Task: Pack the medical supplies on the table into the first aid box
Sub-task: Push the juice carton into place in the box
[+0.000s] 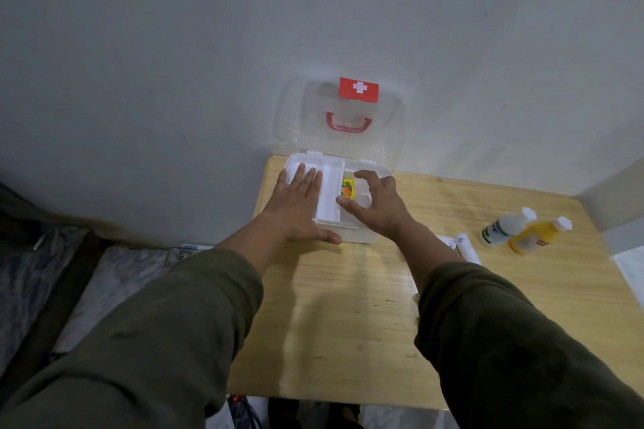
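Note:
A clear first aid box point(362, 237) stands open at the table's far left, its lid point(343, 115) with a red cross and red handle leaning on the wall. A white tray point(329, 195) sits inside. My left hand point(299, 205) lies flat with straight fingers on the tray's left part. Over the right compartment my right hand point(378, 205) hovers with fingers curved and spread, just above a small yellow packet point(347, 189) lying inside. A white bottle point(507, 226), a yellow bottle point(538, 235) and a white tube point(467, 247) lie on the table to the right.
The wooden table point(348, 324) stands in a corner of grey walls. A white sheet point(630, 272) lies at its right edge. Grey patterned bedding point(104, 289) is to the left, below table height.

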The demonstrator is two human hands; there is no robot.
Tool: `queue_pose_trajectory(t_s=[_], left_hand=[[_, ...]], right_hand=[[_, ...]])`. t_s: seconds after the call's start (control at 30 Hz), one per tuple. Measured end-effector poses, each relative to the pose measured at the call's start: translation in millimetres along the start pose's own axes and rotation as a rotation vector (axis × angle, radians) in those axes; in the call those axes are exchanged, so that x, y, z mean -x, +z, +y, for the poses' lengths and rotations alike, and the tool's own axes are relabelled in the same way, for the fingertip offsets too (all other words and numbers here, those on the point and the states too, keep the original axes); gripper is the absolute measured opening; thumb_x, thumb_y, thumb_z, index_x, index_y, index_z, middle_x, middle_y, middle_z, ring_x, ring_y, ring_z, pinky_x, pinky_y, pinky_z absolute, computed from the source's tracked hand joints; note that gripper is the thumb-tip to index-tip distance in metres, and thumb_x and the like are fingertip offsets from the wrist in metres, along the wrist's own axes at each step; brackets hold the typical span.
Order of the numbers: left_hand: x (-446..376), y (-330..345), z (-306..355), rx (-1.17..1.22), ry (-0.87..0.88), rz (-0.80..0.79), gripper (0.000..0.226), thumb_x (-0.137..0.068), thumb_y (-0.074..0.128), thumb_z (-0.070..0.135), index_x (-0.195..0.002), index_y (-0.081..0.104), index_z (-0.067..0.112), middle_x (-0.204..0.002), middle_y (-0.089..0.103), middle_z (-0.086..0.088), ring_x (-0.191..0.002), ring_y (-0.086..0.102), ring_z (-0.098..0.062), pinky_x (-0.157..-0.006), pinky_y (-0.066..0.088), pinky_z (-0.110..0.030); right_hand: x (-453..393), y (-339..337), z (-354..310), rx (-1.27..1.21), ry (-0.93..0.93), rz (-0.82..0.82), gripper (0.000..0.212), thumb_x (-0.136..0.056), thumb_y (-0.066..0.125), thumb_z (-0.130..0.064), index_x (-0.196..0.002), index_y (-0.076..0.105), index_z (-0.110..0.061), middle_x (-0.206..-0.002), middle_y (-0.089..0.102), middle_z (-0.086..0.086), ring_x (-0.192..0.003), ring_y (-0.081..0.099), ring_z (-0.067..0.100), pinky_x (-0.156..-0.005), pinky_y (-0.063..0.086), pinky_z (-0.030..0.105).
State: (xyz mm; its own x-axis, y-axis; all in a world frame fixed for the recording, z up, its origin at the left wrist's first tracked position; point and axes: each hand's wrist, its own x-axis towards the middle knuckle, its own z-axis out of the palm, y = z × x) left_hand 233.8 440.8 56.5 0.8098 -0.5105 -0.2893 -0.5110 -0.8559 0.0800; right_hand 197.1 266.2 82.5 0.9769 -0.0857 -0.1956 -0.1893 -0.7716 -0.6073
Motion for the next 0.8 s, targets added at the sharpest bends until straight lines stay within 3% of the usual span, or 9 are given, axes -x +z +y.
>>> queue_pose_trajectory(t_s=[0.23, 0.33, 0.57, 0.8], left_hand=[[-2, 2, 1, -0.015, -0.005, 0.015, 0.131, -0.06, 0.035, 0.091, -0.147, -0.016, 0.007, -0.159, -0.016, -0.01, -0.145, -0.021, -0.026, -0.117, -0.011, -0.053], [-2, 2, 1, -0.019, -0.01, 0.009, 0.132, -0.06, 0.034, 0.091, -0.147, -0.016, 0.007, -0.159, -0.016, -0.01, -0.145, -0.021, -0.026, -0.117, -0.012, -0.052], [-2, 4, 0, -0.007, -0.004, 0.02, 0.13, -0.061, 0.037, 0.09, -0.147, -0.017, 0.008, -0.159, -0.016, -0.01, -0.145, -0.022, -0.027, -0.117, -0.013, -0.053], [-5, 7, 1, -0.003, -0.012, 0.032, 0.131, -0.06, 0.036, 0.091, -0.147, -0.017, 0.008, -0.159, -0.015, -0.01, -0.146, -0.02, -0.027, -0.117, -0.01, -0.053]], right_hand=[[-2, 5, 1, -0.029, -0.068, -0.038, 0.074, -0.077, 0.068, -0.05, -0.138, 0.032, -0.029, -0.119, 0.049, 0.013, -0.097, 0.049, 0.017, -0.081, 0.04, 0.027], [-4, 10, -3, -0.022, -0.09, -0.099, 0.077, -0.078, 0.069, -0.049, -0.141, 0.03, -0.028, -0.111, 0.054, 0.011, -0.094, 0.051, 0.018, -0.081, 0.042, 0.028], [-11, 16, -7, -0.046, -0.055, -0.195, 0.087, -0.078, 0.069, -0.048, -0.146, 0.02, -0.027, -0.128, 0.054, 0.011, -0.102, 0.052, 0.021, -0.088, 0.043, 0.031], [-11, 20, -6, -0.033, 0.066, -0.293, 0.098, -0.076, 0.058, -0.065, -0.147, -0.005, -0.038, -0.154, 0.032, 0.009, -0.136, 0.038, 0.035, -0.113, 0.032, 0.048]])
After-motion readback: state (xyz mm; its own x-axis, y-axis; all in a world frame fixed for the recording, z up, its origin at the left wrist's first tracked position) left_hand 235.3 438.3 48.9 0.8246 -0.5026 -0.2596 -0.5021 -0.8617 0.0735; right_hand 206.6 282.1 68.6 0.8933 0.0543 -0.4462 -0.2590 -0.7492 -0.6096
